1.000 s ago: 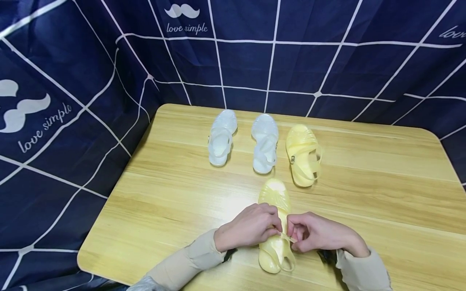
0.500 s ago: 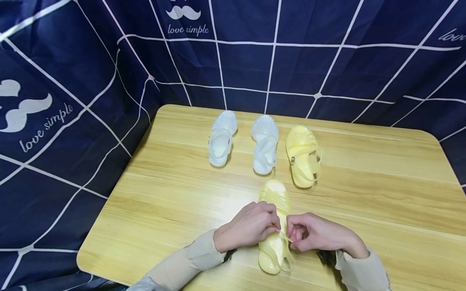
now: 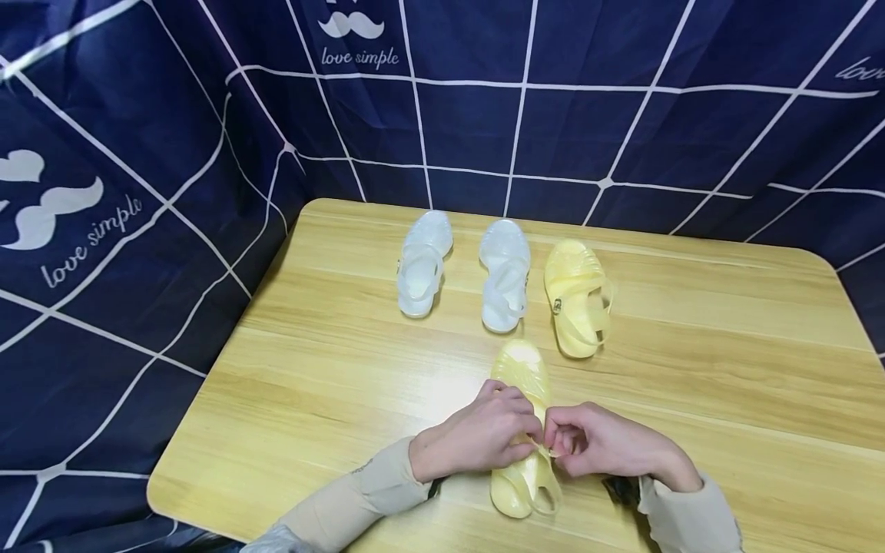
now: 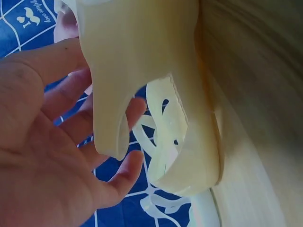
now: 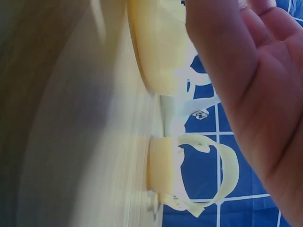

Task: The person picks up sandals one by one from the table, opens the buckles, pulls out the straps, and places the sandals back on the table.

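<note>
A pale yellow jelly sandal (image 3: pixel 520 367) lies on the table near its front edge, toe pointing away from me. My left hand (image 3: pixel 473 434) reaches over it from the left, thumb and fingers pinching the strap across its middle. On the right side, my right hand (image 3: pixel 608 442) pinches the strap's end between thumb and forefinger, with a small buckle there partly hidden. The sandal's heel strap hangs loosely to the right. In the left wrist view, the sandal's side (image 4: pixel 137 52) stands between the palm and the table; the thumb tip is hidden behind it.
A second yellow sandal (image 3: pixel 574 269) with a metal buckle stands farther back on the wooden table (image 3: pixel 726 346). Left of it are two whitish sandals, one nearer (image 3: pixel 503 242) and one farther left (image 3: pixel 420 265). Dark blue patterned cloth (image 3: pixel 470 130) hangs behind and at the left.
My left fingers have shifted slightly right along the strap, closer to my right fingertips. The right hand stays nearly in place, and the sandals have hardly moved.
</note>
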Available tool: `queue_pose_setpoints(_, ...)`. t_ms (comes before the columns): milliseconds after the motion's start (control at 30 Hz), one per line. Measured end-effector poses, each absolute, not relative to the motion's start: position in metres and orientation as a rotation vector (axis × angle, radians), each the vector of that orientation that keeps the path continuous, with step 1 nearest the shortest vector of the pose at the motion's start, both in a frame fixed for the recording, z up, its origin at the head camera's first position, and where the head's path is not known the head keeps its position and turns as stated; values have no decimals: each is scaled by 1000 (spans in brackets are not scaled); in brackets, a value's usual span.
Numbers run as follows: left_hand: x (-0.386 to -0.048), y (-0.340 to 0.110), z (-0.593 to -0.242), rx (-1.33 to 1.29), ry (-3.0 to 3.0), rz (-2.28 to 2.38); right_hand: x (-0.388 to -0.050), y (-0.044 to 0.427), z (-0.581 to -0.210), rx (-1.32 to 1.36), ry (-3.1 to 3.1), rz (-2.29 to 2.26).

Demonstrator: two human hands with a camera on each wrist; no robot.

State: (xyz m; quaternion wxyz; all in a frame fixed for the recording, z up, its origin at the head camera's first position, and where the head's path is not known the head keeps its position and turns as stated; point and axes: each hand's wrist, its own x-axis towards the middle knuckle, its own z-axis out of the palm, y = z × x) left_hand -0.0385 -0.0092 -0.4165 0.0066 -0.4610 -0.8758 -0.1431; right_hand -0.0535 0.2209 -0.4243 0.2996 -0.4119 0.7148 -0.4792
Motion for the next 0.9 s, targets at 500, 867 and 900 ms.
queue_pose_setpoints(500,-37,-9,-416,-1491,-2676,-328,-53,220,-425,-1102,1935,-1279)
queue_pose_setpoints(867,-34,-9,-415,-1463,-2696,-230,-52,219,-425,-1095,1875,-1297)
queue_pose_setpoints(900,-34,-9,-415,-1452,-2702,-222,-51,219,-425,-1088,1873,-1299)
